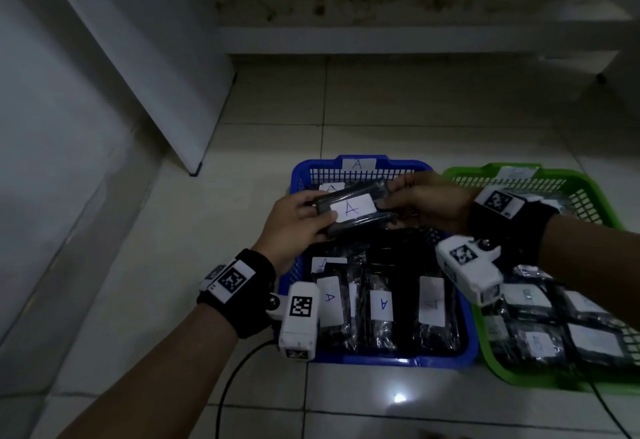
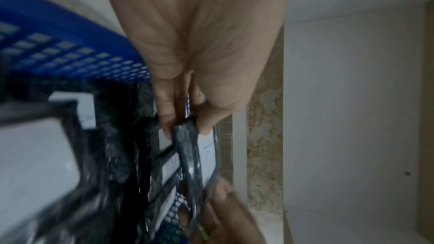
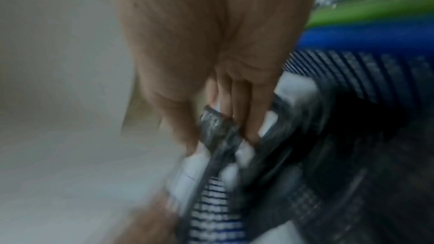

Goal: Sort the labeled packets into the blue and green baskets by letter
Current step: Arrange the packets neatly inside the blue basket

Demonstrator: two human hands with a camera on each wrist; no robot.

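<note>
A black packet (image 1: 353, 210) with a white label marked A hangs above the blue basket (image 1: 298, 175). My left hand (image 1: 298, 217) pinches its left end and my right hand (image 1: 426, 203) grips its right end. In the left wrist view thumb and fingers clamp the packet's edge (image 2: 187, 136). In the blurred right wrist view my fingers curl around the packet (image 3: 218, 123). Several black packets labelled A (image 1: 381, 303) lie in the blue basket, which carries an A tag (image 1: 358, 164). The green basket (image 1: 485, 172) beside it on the right holds several packets (image 1: 588, 338) with faint labels.
Both baskets sit side by side on a pale tiled floor (image 1: 415, 99). A white cabinet or door panel (image 1: 156, 75) stands at the left, a stained wall base (image 1: 346, 5) behind. A black cable (image 1: 228, 383) runs along the floor near my left forearm.
</note>
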